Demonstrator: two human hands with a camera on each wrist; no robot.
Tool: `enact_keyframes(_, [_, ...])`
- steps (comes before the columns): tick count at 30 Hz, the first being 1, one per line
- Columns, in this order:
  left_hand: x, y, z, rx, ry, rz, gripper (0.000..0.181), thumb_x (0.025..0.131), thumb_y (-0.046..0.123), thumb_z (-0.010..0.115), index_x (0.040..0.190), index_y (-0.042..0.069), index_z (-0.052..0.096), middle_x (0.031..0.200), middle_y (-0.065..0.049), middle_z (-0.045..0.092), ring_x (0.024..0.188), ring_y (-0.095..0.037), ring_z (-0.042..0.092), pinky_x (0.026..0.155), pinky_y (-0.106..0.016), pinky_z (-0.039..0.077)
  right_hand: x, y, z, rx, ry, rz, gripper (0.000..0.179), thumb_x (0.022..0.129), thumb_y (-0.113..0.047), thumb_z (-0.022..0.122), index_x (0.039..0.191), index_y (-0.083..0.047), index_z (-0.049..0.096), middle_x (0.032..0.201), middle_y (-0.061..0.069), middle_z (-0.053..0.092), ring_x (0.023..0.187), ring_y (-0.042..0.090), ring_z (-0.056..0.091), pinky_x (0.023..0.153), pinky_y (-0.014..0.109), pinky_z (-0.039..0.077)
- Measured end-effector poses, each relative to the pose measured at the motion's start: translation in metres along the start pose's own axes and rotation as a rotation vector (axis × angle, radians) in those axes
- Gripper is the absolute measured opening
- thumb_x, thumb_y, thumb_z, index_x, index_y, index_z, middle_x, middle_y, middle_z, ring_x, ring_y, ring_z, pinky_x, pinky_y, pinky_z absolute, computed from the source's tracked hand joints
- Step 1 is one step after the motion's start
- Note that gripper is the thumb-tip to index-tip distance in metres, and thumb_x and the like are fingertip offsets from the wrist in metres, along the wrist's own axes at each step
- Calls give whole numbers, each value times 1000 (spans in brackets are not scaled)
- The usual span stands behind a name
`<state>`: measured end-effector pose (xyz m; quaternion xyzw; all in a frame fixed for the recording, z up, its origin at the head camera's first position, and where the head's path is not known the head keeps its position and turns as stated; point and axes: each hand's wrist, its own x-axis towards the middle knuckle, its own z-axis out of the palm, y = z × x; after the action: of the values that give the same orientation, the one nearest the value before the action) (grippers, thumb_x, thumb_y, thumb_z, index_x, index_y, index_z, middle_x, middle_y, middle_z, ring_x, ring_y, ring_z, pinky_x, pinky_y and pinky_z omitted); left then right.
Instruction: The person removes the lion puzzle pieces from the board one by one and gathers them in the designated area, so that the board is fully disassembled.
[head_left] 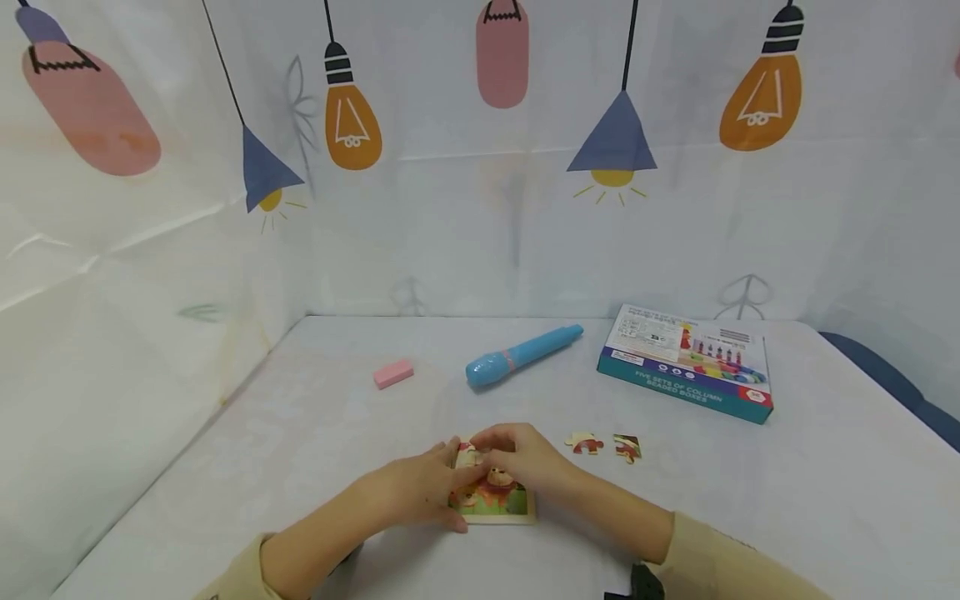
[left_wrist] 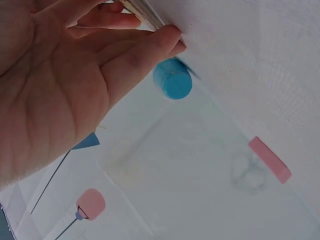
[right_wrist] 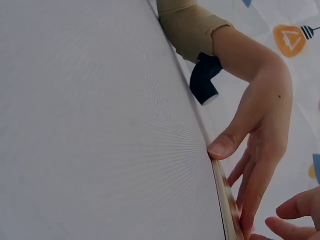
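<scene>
Left hand (head_left: 422, 487), fingers apart, braces puzzle's (head_left: 517, 500) left edge; right hand (head_left: 531, 458), grip not determinable; uneven pressing could skew it.

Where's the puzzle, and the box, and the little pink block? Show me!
Puzzle (head_left: 493, 502), head view: lower part of its picture.
Box (head_left: 686, 362), head view: its printed top.
Pink block (head_left: 393, 372), head view: its top face.

L grip (right_wrist: 267, 130): thumb at edge of thin board (right_wrist: 227, 210), on wht worktop (right_wrist: 100, 125). R grip (right_wrist: 302, 215) partly in view, nearby.
</scene>
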<state>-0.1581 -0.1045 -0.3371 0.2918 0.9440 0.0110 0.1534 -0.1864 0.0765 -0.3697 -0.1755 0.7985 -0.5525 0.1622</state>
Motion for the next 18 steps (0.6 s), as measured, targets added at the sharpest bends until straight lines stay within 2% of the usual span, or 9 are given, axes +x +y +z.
enact_keyframes(4, [0,1,0,-1,0,10,73,74,52,65,140,37,36,142,-21,32,129,-35,33,80,-49,47,-1,-2,0,41,8,13,30,87,-7,54,116,-1,60,114,10,61,104,19,54,90,38,43])
enact_keyframes(13, [2,0,1,12,7,-3,73,73,53,65,139,38,37,142,-20,32,127,-33,36,84,-47,46,1,-1,-1,76,21,18,28,89,-3,51,116,0,59,114,10,61,107,22,54,90,36,44])
enact_keyframes(18, [2,-1,2,17,34,19,74,71,53,67,138,37,39,138,-22,35,124,-33,39,82,-46,47,1,1,-1,79,27,2,24,89,-2,51,112,0,60,111,9,61,102,20,55,88,34,46])
